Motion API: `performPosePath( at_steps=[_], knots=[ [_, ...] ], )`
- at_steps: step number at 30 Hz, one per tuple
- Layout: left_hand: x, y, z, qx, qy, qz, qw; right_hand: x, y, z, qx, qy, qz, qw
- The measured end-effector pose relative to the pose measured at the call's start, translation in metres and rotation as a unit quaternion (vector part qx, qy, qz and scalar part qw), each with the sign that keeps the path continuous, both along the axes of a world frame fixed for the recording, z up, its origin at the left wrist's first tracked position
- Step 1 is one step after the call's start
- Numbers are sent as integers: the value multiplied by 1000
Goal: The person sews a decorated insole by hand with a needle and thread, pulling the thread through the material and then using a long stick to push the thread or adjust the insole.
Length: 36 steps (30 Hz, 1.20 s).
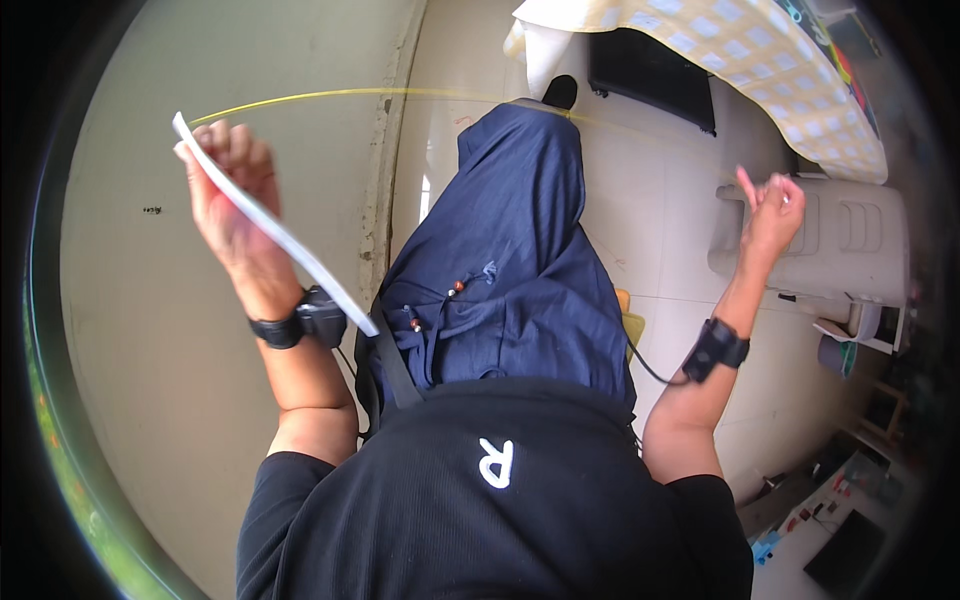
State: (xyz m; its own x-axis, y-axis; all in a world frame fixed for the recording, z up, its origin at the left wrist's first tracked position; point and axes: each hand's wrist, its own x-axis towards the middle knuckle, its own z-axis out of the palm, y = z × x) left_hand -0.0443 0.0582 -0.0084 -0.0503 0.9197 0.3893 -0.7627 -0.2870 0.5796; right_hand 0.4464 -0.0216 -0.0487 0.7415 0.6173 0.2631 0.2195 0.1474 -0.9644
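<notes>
My left hand holds a thin white flat piece, seen nearly edge-on, pinched near its upper end between thumb and fingers. A thin yellow strand runs from beside that upper end, arches over the floor and my knees, and fades in a blur towards the right. My right hand is raised at the right with its fingers curled together and one finger pointing out. A tiny white bit shows at its fingers, and the faint end of the strand seems to reach it. Both wrists wear black strapped devices.
A grey plastic stool or chair stands behind my right hand. Above it hangs a yellow-and-white checked cloth, with a black wheeled item beneath. A wall lies close on the left. At the lower right is a cluttered white table.
</notes>
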Motion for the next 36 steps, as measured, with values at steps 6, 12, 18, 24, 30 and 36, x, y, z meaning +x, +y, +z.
performPosePath(
  at_steps=[6,12,18,24,30,36],
  knots=[
    [46,-10,-11,-120,-349,-361,856,-75,21,4,-27,-46,161,986],
    [97,-48,-5,-231,-288,-502,782,-213,8,90,-26,-96,376,921],
    [108,-67,11,-296,-253,-480,786,-236,5,99,69,-254,391,882],
    [111,-69,-7,-298,-316,-519,736,-237,1,98,62,-272,383,881],
    [111,-69,-8,-278,-331,-543,720,-236,1,97,48,-267,382,883],
    [114,-63,-15,-238,-324,-571,716,-236,1,97,51,-253,384,887]
  ],
)
